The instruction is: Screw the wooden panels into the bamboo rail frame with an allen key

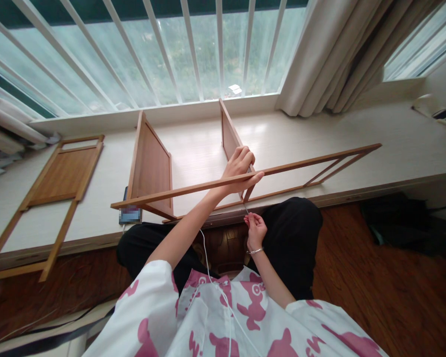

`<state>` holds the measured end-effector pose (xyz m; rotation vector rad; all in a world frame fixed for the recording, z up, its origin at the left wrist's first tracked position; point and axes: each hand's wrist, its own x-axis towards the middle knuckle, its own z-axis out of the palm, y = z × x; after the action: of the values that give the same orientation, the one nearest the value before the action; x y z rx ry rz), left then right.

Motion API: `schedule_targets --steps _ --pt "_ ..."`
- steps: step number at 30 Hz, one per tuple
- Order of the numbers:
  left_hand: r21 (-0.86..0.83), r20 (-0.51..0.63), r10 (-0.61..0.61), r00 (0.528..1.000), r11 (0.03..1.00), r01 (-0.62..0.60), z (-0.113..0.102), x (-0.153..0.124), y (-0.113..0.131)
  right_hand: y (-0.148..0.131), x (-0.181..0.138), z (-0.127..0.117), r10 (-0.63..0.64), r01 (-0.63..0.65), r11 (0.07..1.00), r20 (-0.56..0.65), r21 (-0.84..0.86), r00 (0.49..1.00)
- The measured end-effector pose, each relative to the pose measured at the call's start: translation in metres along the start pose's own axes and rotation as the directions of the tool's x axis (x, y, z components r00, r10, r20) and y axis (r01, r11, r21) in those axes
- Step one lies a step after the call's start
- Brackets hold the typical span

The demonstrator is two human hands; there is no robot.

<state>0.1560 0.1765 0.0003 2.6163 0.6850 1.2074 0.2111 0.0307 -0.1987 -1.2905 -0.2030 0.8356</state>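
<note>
Wood frame (193, 188) sits on a long white ledge (282, 134). The left hand (240, 171) grips the frame where its middle board meets the long rail. The right hand (256, 232) pinches a thin stick (246, 208) just by its near side. Behind the frame is a big window (204, 54); to its left, another wood frame (59, 173) lies flat. Brown wood floor (357, 277) is down in front of it.

The left grip (239, 171) clasps a wooden frame (193, 188) while the right grip (256, 232) pinches a thin rod (246, 208) near it.
</note>
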Motion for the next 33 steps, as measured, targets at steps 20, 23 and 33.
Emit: schedule_targets --steps 20,23,33 --pt "0.002 0.003 -0.002 1.0 1.0 0.002 0.0 0.0004 -0.0006 -0.0061 -0.0023 -0.0076 -0.097 0.111 0.985 0.113 -0.129 0.989" --pt "0.0 -0.001 -0.002 1.0 1.0 0.002 0.0001 0.0003 -0.0003 -0.0036 -0.0009 -0.0088 -0.089 0.101 0.985 0.093 -0.137 0.992" --pt "0.019 -0.001 -0.009 1.0 1.0 0.009 0.001 -0.0002 0.0002 -0.0016 -0.0036 -0.0066 0.017 0.005 0.985 0.128 -0.174 0.992"
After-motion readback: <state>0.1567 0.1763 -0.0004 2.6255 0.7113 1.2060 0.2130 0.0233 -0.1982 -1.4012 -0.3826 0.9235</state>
